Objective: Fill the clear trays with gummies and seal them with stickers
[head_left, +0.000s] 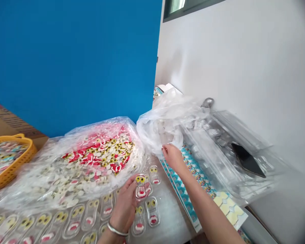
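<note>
My left hand (124, 206), with a bracelet on its wrist, holds a clear plastic shell (141, 187) with two yellow eyes and a red-and-white mouth piece inside. Further right, my right hand (171, 155) is at the mouth of a clear plastic bag (152, 127). Its fingers are closed together at the bag's edge, and whatever they may hold is too small to tell. Filled shells lie in rows on the table, among them one (152, 211) right of my left hand. Behind them a large open bag (76, 184) holds many loose eye and mouth pieces.
A yellow basket (27, 156) of small packs stands at the left beside a cardboard box (12, 120). Printed blue card sheets (184, 200) lie under my right forearm. On plastic packaging at the right rests a black phone (247, 159). Walls rise behind the table.
</note>
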Action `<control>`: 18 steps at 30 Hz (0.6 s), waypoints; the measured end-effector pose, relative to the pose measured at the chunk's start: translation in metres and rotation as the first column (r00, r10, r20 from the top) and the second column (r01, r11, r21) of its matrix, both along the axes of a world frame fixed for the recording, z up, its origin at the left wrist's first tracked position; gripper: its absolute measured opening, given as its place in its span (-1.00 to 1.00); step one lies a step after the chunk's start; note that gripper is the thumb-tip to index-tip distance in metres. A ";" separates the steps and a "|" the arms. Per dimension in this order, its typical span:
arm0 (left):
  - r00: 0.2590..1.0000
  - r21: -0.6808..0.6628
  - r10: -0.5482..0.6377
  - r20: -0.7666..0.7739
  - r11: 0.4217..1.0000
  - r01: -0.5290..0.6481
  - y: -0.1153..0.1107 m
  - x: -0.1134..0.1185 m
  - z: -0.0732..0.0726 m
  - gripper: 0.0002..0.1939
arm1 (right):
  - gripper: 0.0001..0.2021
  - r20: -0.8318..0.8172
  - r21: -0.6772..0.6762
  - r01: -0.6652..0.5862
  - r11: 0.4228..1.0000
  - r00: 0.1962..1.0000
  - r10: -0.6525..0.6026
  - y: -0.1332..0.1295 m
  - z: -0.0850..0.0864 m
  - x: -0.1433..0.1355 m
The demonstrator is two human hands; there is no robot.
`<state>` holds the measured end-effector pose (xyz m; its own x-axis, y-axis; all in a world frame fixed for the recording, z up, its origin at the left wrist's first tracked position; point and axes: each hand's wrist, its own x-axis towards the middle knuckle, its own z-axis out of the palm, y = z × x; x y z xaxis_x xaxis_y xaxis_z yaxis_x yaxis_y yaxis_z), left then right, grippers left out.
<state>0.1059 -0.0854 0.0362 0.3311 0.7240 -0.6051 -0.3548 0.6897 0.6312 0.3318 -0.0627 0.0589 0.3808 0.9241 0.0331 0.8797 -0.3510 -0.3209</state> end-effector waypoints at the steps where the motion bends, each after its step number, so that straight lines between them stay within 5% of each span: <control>1: 1.000 0.007 0.005 -0.004 1.000 -0.005 0.002 -0.001 -0.001 -0.70 | -0.77 0.013 -0.013 0.044 0.999 0.999 -0.044 0.017 -0.005 0.015; 5: 0.999 0.022 0.029 -0.043 0.999 -0.029 0.011 -0.006 -0.001 -0.67 | -0.71 0.042 -0.069 0.185 0.980 0.982 -0.182 0.067 -0.030 0.047; 8: 0.998 0.002 0.035 -0.060 0.999 -0.035 0.017 -0.007 0.003 -0.68 | -0.63 0.058 -0.093 0.248 0.964 0.968 -0.244 0.080 -0.043 0.051; 13: 0.996 0.014 0.040 -0.083 0.999 -0.039 0.019 -0.005 0.004 -0.68 | -0.75 0.066 -0.105 0.265 0.959 0.964 -0.259 0.073 -0.044 0.056; 18: 0.998 -0.014 0.015 -0.058 1.000 -0.016 0.014 0.001 0.003 -0.65 | -0.72 0.128 0.001 0.301 0.953 0.946 -0.299 0.047 -0.024 0.052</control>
<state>0.1069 -0.0717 0.0388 0.2840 0.7201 -0.6331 -0.3283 0.6934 0.6414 0.3840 -0.0156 0.0350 0.6346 0.7684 0.0822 0.7652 -0.6100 -0.2057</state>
